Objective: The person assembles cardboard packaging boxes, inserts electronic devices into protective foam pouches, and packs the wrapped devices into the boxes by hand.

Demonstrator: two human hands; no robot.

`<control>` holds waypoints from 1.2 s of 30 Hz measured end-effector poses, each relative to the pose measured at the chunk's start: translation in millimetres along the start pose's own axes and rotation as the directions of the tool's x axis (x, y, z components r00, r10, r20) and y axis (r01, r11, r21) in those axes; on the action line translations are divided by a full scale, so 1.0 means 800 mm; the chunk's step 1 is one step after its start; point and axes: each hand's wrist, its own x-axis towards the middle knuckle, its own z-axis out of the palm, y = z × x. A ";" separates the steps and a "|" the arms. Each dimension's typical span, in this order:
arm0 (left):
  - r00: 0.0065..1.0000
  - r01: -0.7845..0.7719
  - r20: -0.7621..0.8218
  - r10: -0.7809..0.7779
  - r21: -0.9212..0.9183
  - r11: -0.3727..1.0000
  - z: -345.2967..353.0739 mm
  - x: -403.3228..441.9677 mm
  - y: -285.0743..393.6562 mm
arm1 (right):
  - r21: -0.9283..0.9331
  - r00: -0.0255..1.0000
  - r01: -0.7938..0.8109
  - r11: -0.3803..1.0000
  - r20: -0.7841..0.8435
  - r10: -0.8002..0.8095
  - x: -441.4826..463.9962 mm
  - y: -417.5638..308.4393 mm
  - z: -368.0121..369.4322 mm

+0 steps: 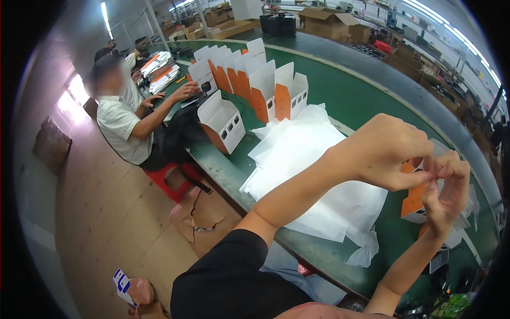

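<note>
My left hand [390,151] is stretched over the bench at the right, fingers curled into a pinch. Its fingertips meet those of my right hand [446,194], also pinched. Anything between them is hidden or too small to make out. Behind my hands stands an orange and white box [412,204], partly covered by them. Beneath my left forearm lies a loose pile of thin white sheets [303,159], one crumpled sheet [365,250] hanging at its near corner.
Several open orange and white boxes [291,93] stand in rows on the green bench [340,98]. Another open box [223,125] sits by the bench edge, near a seated co-worker [125,127] reaching over the bench. Flat cartons [159,72] are stacked farther off. A grey conveyor [372,69] runs behind.
</note>
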 end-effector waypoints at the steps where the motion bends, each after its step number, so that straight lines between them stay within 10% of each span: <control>1: 1.000 0.002 -0.001 -0.002 -0.002 1.000 0.000 0.000 -0.001 | 0.005 1.000 0.005 1.000 -0.003 -0.005 0.000 0.000 0.001; 36: 1.000 0.017 -0.009 -0.017 -0.007 1.000 -0.003 0.000 0.004 | -0.014 0.996 0.092 0.996 0.002 -0.092 0.004 0.001 0.000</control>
